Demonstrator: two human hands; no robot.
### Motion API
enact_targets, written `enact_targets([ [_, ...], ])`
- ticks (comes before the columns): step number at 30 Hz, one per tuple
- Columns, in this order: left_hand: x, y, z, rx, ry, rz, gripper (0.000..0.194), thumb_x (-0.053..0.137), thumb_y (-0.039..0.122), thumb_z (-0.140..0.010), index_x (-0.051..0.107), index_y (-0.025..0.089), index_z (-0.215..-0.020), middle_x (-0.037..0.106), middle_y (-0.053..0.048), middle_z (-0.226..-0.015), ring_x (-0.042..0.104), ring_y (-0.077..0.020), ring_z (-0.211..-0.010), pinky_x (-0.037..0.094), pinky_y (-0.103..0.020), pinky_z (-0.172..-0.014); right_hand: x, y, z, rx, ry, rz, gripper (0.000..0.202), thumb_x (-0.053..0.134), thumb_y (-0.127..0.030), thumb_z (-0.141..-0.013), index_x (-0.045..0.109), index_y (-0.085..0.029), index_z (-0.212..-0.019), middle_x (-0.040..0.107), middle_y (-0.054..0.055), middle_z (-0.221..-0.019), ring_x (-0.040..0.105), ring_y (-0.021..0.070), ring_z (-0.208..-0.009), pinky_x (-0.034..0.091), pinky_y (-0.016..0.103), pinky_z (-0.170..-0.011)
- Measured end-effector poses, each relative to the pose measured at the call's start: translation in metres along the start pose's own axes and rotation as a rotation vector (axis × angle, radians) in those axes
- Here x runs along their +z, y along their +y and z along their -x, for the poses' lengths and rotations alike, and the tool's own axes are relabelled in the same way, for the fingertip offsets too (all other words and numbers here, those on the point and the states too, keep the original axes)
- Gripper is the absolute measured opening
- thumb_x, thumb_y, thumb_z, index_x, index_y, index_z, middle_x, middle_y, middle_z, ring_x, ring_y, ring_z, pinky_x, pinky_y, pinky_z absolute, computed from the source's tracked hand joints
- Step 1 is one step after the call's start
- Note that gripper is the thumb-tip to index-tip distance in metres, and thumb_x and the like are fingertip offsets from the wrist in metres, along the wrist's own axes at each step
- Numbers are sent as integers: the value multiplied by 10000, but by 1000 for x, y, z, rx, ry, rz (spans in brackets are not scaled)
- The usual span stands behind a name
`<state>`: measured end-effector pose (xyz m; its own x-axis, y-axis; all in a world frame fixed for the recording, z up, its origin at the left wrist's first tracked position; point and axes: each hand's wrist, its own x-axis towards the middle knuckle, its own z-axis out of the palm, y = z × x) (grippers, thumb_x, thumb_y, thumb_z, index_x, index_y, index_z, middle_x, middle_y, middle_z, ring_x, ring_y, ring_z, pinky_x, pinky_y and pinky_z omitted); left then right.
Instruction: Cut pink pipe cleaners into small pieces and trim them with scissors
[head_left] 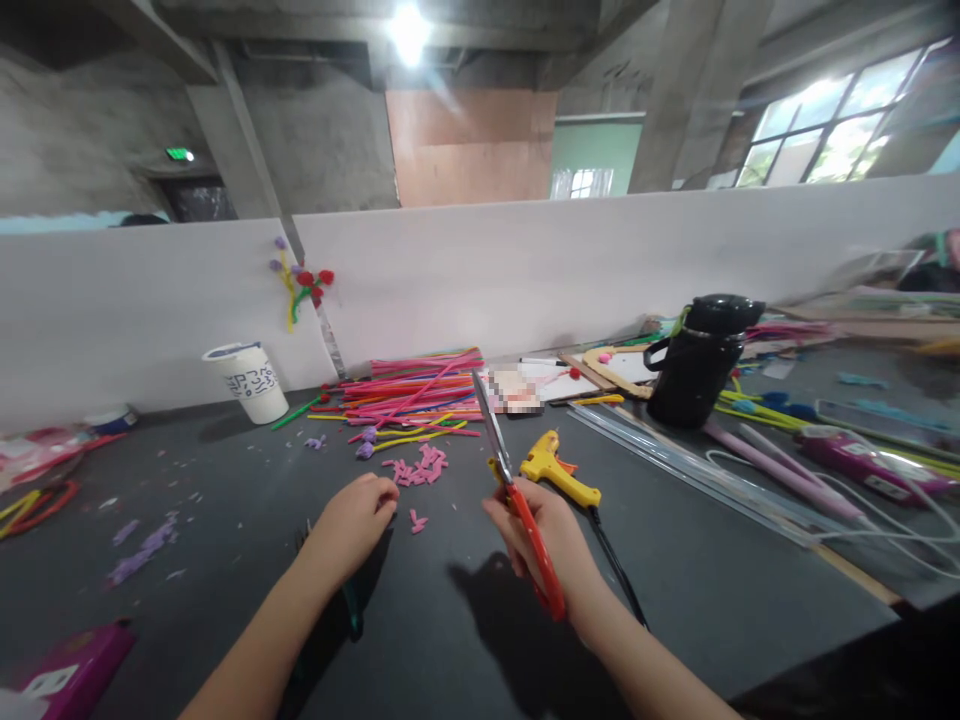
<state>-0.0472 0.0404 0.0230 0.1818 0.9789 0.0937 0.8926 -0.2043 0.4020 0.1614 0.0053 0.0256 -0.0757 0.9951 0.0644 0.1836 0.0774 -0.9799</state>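
Note:
In my right hand (pixel 551 545) is a pair of scissors (pixel 531 535) with red handles, blades pointing up and away from me. My left hand (pixel 358 515) is closed, with its fingers curled beside a small heap of pink cut pieces (pixel 421 466). Whatever its fingers may hold is hidden. One more little pink bit (pixel 418 521) lies just right of that hand. Beyond my right hand rests a yellow glue gun (pixel 559 470) with a black cord. A tool with a dark green handle (pixel 352 608) is partly covered by my left forearm.
Pink and coloured pipe cleaners (pixel 412 390) are piled at the back, near purple-tipped yellow stems (pixel 412 437). A white cup (pixel 251 385) stands left; a black jug (pixel 701 360) stands right by clear glue sticks (pixel 690 470). Purple scraps (pixel 146 550) and a purple box (pixel 82 670) lie left.

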Motion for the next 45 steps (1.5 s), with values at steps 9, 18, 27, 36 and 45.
enact_targets([
  [9,28,17,-7,81,-62,62,137,474,88,-642,584,163,-675,524,-14,-701,499,-121,-617,365,-214,-583,2,-1,2,-19,-40,-52,245,484,-395,-713,376,-200,-613,308,-110,-362,334,52,-264,258,159,-288],
  [18,10,13,-11,133,-28,-3,159,446,169,-701,567,153,-803,567,-35,-754,527,-139,-652,395,-236,-611,-6,-6,6,-30,-12,-50,224,498,-363,-708,390,-194,-608,316,-111,-357,334,49,-262,257,156,-293],
  [27,38,48,-16,298,-24,-239,180,424,161,-753,597,145,-707,555,-95,-796,518,-200,-779,378,-306,-705,-4,-1,3,-37,-3,-61,211,487,-352,-717,390,-197,-611,325,-113,-325,331,55,-243,248,155,-280],
  [36,48,62,-18,336,10,-329,193,380,68,-720,567,104,-747,539,-131,-793,492,-230,-786,372,-349,-694,-8,2,4,-50,25,-46,208,535,-309,-688,389,-199,-590,319,-119,-319,328,53,-237,243,155,-284],
  [45,5,60,28,283,16,-184,318,231,224,-848,498,165,-687,514,-30,-657,469,-143,-611,362,-251,-568,-15,-5,8,-43,41,-43,201,487,-319,-701,374,-201,-584,317,-114,-326,310,50,-239,244,159,-282],
])
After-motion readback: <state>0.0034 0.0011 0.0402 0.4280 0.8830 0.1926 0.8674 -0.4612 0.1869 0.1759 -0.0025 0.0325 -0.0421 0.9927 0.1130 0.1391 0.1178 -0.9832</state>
